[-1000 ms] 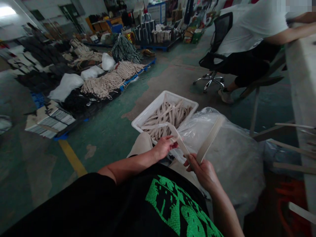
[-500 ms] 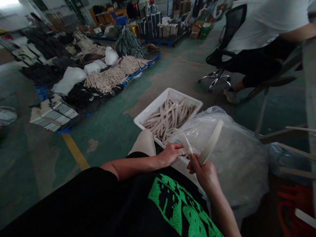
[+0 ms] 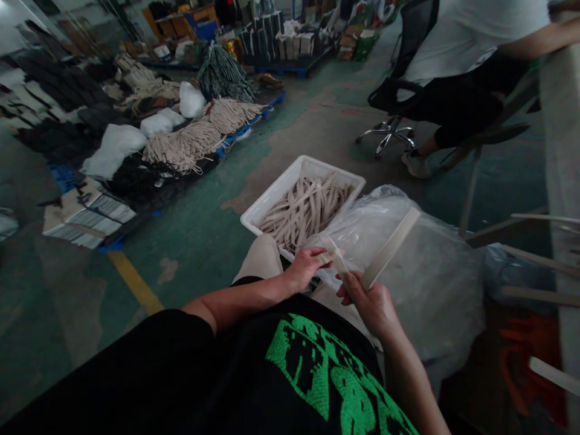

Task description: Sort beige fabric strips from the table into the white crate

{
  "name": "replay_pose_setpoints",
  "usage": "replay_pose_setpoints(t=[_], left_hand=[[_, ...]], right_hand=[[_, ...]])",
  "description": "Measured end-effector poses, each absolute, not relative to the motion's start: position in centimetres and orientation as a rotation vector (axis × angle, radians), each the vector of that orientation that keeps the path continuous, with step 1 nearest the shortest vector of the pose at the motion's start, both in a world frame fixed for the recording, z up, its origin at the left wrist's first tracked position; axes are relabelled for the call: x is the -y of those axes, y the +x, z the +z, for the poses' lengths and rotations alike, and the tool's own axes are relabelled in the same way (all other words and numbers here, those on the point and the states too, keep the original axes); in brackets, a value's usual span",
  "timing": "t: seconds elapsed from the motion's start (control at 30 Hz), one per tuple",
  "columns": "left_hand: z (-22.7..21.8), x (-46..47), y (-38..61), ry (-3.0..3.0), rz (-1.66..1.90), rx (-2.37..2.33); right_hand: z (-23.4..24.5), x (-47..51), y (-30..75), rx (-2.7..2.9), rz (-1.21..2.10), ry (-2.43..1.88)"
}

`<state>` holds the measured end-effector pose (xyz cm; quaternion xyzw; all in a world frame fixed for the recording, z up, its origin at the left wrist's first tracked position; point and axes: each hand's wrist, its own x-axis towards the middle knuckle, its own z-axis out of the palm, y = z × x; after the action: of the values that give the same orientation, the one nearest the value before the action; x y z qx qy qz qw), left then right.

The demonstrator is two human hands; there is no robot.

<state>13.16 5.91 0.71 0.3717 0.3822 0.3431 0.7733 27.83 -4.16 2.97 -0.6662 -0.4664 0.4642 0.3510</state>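
My right hand is closed on the lower end of a flat beige strap that rises up and to the right over a large clear plastic bag. My left hand pinches the strap's other end, folded over beside my right fingers. Both hands are over my lap, just in front of a white plastic bin filled with several loose beige straps.
A person in a white top sits on a black office chair at the back right. Piles of beige and dark straps lie on blue pallets at the left. A yellow line crosses the green floor. Pale bars jut in from the right.
My left hand drew its strap end down and in toward my right hand, then rose slightly. The long strap end stays upright in my right hand. The view shifted a little.
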Motion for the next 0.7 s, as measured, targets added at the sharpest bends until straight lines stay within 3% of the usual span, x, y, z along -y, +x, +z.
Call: replay_pose_setpoints(t=[0.7], left_hand=[[-0.8, -5.7, 12.3, 1.111, 0.472, -0.861]], right_hand=[[2.0, 4.6, 27.3, 1.168, 1.216, -1.7]])
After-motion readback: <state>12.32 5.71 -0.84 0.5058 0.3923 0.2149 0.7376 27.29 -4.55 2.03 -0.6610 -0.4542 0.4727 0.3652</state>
